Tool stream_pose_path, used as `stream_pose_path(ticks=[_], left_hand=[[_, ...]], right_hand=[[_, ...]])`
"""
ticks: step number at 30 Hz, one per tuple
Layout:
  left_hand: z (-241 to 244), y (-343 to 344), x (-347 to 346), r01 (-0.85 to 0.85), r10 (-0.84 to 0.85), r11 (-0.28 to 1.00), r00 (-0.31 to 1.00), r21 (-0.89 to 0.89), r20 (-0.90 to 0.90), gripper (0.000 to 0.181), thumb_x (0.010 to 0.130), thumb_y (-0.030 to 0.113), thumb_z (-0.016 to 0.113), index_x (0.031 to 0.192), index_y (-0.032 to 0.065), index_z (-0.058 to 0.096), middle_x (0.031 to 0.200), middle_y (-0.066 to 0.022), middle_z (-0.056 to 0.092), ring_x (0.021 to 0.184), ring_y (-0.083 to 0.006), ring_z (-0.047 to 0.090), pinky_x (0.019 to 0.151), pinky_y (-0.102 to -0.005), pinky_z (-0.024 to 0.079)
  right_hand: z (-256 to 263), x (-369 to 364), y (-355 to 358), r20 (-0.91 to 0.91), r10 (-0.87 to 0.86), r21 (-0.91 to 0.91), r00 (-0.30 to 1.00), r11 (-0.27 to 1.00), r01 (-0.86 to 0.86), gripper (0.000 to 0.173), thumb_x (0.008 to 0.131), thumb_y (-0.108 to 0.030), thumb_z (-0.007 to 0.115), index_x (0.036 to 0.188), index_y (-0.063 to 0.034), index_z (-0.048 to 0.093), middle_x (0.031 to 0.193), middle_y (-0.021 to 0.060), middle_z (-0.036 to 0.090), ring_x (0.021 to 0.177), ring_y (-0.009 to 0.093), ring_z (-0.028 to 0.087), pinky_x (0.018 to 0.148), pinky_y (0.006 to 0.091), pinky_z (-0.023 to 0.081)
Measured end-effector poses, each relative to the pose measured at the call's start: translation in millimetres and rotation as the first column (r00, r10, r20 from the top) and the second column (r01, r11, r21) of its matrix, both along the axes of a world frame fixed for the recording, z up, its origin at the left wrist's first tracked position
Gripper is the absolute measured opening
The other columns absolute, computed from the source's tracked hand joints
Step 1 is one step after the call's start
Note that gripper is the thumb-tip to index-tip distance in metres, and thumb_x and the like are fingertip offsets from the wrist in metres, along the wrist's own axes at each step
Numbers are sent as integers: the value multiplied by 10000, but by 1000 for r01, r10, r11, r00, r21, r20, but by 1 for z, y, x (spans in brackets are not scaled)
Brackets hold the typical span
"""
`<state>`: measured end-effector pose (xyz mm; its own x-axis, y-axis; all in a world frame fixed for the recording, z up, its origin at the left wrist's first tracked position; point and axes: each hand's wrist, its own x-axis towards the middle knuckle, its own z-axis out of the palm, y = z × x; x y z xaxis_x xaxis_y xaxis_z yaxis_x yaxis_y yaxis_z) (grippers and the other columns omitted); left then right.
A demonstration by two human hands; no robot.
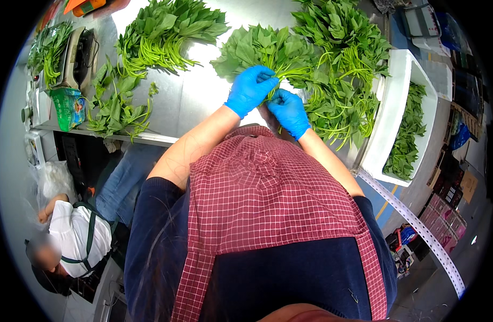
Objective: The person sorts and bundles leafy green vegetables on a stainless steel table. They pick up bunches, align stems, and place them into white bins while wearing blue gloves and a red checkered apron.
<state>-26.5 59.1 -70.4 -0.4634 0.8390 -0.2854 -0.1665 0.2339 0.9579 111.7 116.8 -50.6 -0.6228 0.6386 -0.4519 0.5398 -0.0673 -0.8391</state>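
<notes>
My left hand [252,89], in a blue glove, is closed around the stems of a bunch of leafy greens [266,50]. The broad leaves fan out beyond it over the metal table, and the light green stems [296,73] stick out to its right. Just below and right of it, my right hand [289,112], also in a blue glove, is curled with its fingertips pinched at stems beside the left thumb. What lies within both sets of fingers is mostly hidden.
A large heap of greens [343,80] lies at right, another pile [166,32] at upper left, loose sprigs [119,102] at left. A white foam box [387,116] of greens stands at the right edge. Left are a scale [71,56] and green packet [68,108]. A person [79,237] is at lower left.
</notes>
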Motion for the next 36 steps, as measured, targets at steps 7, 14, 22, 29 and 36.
stream_pose_path(ticks=[7,14,22,29,36], left_hand=[[7,1,-3,76,-83,997,889,-32,-450,250,758,212,701,953,72,633,860,-100,643,744,-221,619,701,-312,502],[-1,13,-9,147,-336,925,751,-352,-569,294,735,292,697,954,106,637,891,-113,647,789,-297,625,719,-356,503],[-6,-3,-13,-58,57,998,996,18,69,135,800,53,668,917,12,617,850,-45,643,760,-86,577,706,-233,486],[17,-23,5,-103,98,977,995,184,34,142,815,-14,631,948,12,588,864,-59,644,763,-106,598,707,-237,494],[19,-13,-23,-109,101,994,930,2,353,154,833,94,614,980,49,594,868,-50,646,750,-100,593,669,-219,478]], right_hand=[[-1,0,-3,105,102,179,989,976,-120,194,729,-184,672,768,-33,557,624,116,579,569,208,565,571,344,473],[-10,6,-6,23,50,17,998,999,-50,148,773,-140,659,845,-24,604,674,106,620,540,165,564,520,292,459],[-15,7,2,-93,-304,-492,948,842,222,120,829,-41,610,927,28,607,724,94,649,507,88,535,436,193,400],[-29,15,13,-7,-274,-550,962,804,225,103,839,-67,610,874,28,624,752,112,662,502,93,536,437,196,402],[-11,30,-4,-169,-232,-413,958,899,145,208,856,-34,575,1053,34,585,880,68,657,688,75,558,612,194,458]])
